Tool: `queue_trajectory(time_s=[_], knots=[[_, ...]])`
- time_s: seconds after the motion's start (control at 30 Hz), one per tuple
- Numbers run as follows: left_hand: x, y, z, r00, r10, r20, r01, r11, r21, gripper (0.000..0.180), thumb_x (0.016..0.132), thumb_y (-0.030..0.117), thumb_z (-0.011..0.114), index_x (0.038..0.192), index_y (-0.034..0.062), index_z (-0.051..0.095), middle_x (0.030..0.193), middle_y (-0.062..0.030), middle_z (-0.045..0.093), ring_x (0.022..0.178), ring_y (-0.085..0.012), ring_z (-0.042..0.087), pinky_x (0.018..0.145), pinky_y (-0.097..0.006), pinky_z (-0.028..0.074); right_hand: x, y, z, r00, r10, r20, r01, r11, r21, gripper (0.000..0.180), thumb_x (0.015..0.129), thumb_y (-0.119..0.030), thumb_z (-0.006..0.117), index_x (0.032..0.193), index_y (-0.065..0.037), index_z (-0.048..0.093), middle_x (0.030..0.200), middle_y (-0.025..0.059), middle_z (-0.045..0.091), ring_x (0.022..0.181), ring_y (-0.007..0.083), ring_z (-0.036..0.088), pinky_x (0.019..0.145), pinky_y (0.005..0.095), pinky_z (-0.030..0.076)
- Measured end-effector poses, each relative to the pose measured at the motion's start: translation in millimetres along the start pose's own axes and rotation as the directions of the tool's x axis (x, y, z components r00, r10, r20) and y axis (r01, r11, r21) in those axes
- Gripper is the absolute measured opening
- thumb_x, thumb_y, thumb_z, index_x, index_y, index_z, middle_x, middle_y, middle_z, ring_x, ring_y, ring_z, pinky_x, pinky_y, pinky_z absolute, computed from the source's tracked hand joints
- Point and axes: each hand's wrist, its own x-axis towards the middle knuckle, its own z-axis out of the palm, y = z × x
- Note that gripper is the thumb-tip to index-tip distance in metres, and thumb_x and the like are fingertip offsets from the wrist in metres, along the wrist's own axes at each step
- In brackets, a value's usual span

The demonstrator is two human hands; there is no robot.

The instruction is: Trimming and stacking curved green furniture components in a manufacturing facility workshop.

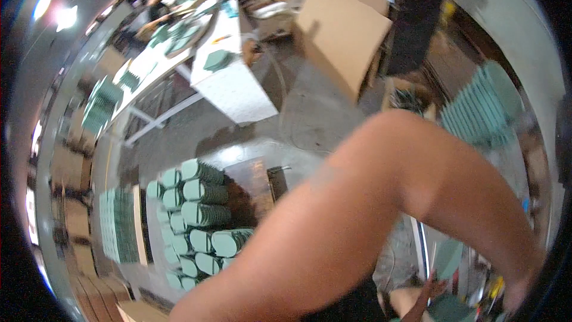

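The right hand [432,290] is at the lower edge of a flat, dull-green panel [448,259]; whether it pinches it, I cannot tell. The left hand [519,296] is blurred, its grip likewise unclear.

A white table [237,92] stands on grey floor [319,86].

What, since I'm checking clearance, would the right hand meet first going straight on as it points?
The right hand would probably meet the flat green panel; depth is unclear, they may already touch.
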Motion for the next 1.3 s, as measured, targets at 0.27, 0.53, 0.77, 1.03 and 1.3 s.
queue_trajectory(time_s=[0.27, 0.53, 0.77, 1.03, 1.3], knots=[[-191.9, -100.2, 134.6, 0.68, -0.728, -0.086, 0.631, 0.641, -0.437, 0.037, 0.08, 0.029, 0.067, 0.109, 0.0057, 0.062, 0.101, -0.0191, 0.063, 0.091, -0.0327, 0.062, 0.08, -0.038, 0.049, -41.8, -65.2, -2.7, 0.972, 0.125, 0.201, -0.197, 0.899, 0.392, 0.111, 0.067, -0.064, 0.066, 0.145, -0.005, 0.013, 0.149, 0.0233, 0.01, 0.138, 0.0389, 0.007, 0.111, 0.052, 0.007], [-296.2, -75.4, 308.7, 0.408, -0.882, 0.235, 0.913, 0.39, -0.122, 0.086, 0.073, 0.04, 0.071, 0.138, 0.0024, 0.028, 0.145, -0.0269, 0.022, 0.134, -0.0445, 0.019, 0.098, -0.063, 0.027, -23.6, -128.7, -91.3, 0.813, 0.292, 0.503, -0.437, 0.877, 0.198, 0.118, 0.066, -0.074, 0.06, 0.147, -0.014, -0.001, 0.152, 0.0194, -0.007, 0.139, 0.0412, -0.007, 0.103, 0.0663, 0.001], [-296.0, -56.9, 345.5, 0.283, -0.862, 0.42, 0.952, 0.307, -0.009, 0.117, 0.068, 0.056, 0.072, 0.146, 0.0037, 0.002, 0.148, -0.0282, -0.015, 0.136, -0.0464, -0.015, 0.097, -0.071, 0.014, -30.2, -128.5, -105.5, 0.814, 0.283, 0.507, -0.442, 0.868, 0.225, 0.119, 0.065, -0.075, 0.06, 0.147, -0.013, 0.001, 0.151, 0.0213, -0.005, 0.138, 0.0427, -0.005, 0.103, 0.0663, 0.003], [-322.4, -59.1, 363.2, 0.392, -0.869, 0.303, 0.897, 0.434, 0.087, 0.126, 0.063, 0.06, 0.074, 0.145, 0.0024, -0.001, 0.145, -0.0347, -0.011, 0.134, -0.0526, -0.011, 0.103, -0.064, 0.015, -30.9, -136.5, -106.6, 0.844, 0.29, 0.451, -0.424, 0.875, 0.232, 0.116, 0.065, -0.07, 0.064, 0.147, -0.013, 0.007, 0.151, 0.0221, 0.002, 0.138, 0.043, 0.0, 0.102, 0.0668, 0.007], [-284.7, -63.2, 340.9, 0.286, -0.875, 0.391, 0.939, 0.338, 0.07, 0.125, 0.062, 0.059, 0.075, 0.145, 0.0031, 0.0, 0.145, -0.0349, -0.01, 0.134, -0.0525, -0.009, 0.103, -0.064, 0.016, -27.9, -133.2, -101.3, 0.868, 0.296, 0.399, -0.404, 0.887, 0.222, 0.112, 0.066, -0.068, 0.065, 0.147, -0.012, 0.011, 0.152, 0.0189, 0.003, 0.139, 0.0396, 0.0, 0.103, 0.0652, 0.007]])
